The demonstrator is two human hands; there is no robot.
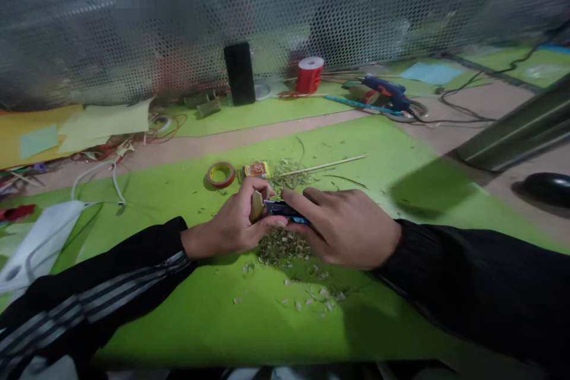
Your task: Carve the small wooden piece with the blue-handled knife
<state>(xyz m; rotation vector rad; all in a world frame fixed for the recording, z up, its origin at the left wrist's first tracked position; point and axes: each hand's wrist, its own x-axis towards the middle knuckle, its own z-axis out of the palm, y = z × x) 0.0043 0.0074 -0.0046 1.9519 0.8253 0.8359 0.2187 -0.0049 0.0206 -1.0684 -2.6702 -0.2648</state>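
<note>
Near the middle of the green table surface [187, 309], my left hand [231, 227] is closed around a small olive-green piece [256, 208], perhaps bamboo or wood, partly hidden by the fingers. My right hand [347, 222] grips a black and blue utility knife [285, 209], its blade end pointing left against or very close to the piece. Whether the blade touches it I cannot tell. Under and around both hands lie greenish and pale shavings [285, 249]. Just beyond the left hand are a roll of reddish-brown tape [220, 174] and a small yellow and red box [256, 170].
A thin stick [327, 164] lies beyond my hands. Farther back are an upright black phone [239, 74], a red spool [309, 77] and a blue glue gun [386, 90]. A white power strip [42, 243] is at left, a metal post [516, 127] at right.
</note>
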